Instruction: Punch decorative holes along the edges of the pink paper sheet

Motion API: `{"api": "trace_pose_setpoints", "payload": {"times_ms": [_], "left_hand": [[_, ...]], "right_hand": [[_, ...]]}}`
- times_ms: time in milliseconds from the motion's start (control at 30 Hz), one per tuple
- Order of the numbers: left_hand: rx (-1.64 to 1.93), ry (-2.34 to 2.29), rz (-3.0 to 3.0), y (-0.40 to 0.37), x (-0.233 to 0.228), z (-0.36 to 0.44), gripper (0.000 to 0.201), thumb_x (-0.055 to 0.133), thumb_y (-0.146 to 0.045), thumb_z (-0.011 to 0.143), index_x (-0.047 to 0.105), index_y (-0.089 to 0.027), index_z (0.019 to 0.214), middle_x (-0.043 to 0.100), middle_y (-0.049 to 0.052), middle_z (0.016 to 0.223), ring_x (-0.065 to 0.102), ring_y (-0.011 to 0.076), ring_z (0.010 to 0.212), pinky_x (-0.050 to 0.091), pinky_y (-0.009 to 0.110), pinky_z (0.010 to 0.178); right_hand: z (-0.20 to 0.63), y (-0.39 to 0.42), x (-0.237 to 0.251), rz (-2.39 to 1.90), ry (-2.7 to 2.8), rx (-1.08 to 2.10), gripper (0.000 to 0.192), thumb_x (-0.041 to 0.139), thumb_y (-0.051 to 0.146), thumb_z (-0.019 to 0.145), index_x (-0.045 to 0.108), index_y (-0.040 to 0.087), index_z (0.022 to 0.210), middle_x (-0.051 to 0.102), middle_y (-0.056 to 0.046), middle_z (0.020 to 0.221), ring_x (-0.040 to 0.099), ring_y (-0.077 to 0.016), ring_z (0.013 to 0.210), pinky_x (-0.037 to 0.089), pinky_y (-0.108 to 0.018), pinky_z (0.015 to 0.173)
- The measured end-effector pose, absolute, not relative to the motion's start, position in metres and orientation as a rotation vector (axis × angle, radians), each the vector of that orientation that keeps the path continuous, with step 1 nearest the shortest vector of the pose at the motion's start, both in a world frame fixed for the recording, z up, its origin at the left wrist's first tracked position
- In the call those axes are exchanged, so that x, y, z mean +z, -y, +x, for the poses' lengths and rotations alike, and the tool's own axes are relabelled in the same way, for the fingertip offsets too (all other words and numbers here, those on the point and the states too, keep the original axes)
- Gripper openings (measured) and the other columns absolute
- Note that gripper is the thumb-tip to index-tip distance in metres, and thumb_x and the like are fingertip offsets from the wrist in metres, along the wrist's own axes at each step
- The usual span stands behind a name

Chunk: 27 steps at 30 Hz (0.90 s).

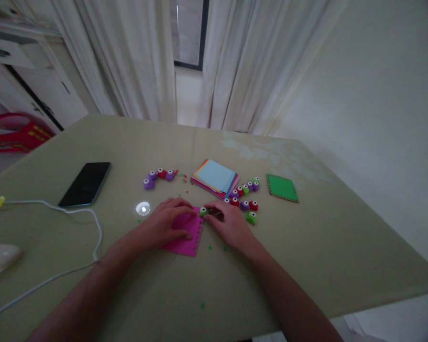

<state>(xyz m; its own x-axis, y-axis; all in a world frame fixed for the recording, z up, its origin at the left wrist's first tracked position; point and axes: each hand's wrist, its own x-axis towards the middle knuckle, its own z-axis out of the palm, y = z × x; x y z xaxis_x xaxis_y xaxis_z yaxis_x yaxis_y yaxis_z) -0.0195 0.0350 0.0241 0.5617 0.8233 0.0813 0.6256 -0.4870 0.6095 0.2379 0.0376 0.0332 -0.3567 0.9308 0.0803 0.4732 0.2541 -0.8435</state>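
Note:
A pink paper sheet with a row of small holes along its right edge lies on the table. My left hand rests over it, fingers stretched out and apart, thumb on the sheet. Between the thumb and fingers of my right hand is a small green hole punch with a cartoon eye, at the sheet's upper right edge. Just beyond that hand stand several similar purple, red and green punches. A single green punch sits right of the hand.
A stack of coloured paper lies behind my hands, with a green sheet holed round its edges to the right. More punches stand at the left, near scattered paper bits. Further left are a phone, a white cable and a mouse.

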Motion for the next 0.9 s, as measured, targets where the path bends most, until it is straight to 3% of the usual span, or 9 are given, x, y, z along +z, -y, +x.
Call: {"api": "trace_pose_setpoints", "payload": {"times_ms": [200,900], "left_hand": [[0.486,-1.166,2.276,-0.0356,0.0227,-0.0201,0.05,0.086,-0.034,0.084,0.074,-0.03,0.132,0.068,0.007,0.138,0.058,0.0323,0.129,0.045,0.046,0.112],[0.497,-1.171,2.266,-0.0355,0.0231,-0.0202,0.055,0.092,-0.031,0.081,0.074,-0.029,0.133,0.067,0.006,0.138,0.058,0.0313,0.129,0.044,0.043,0.111]], "right_hand": [[0.2384,-0.0381,0.0308,-1.263,1.925,1.008,0.021,0.076,0.028,0.097,0.079,0.021,0.117,0.081,-0.009,0.109,0.075,-0.0244,0.095,0.057,-0.04,0.089],[0.2392,-0.0384,0.036,-1.282,2.015,0.935,0.017,0.078,0.026,0.097,0.08,0.021,0.114,0.082,-0.009,0.109,0.077,-0.0236,0.094,0.057,-0.037,0.09]]}}
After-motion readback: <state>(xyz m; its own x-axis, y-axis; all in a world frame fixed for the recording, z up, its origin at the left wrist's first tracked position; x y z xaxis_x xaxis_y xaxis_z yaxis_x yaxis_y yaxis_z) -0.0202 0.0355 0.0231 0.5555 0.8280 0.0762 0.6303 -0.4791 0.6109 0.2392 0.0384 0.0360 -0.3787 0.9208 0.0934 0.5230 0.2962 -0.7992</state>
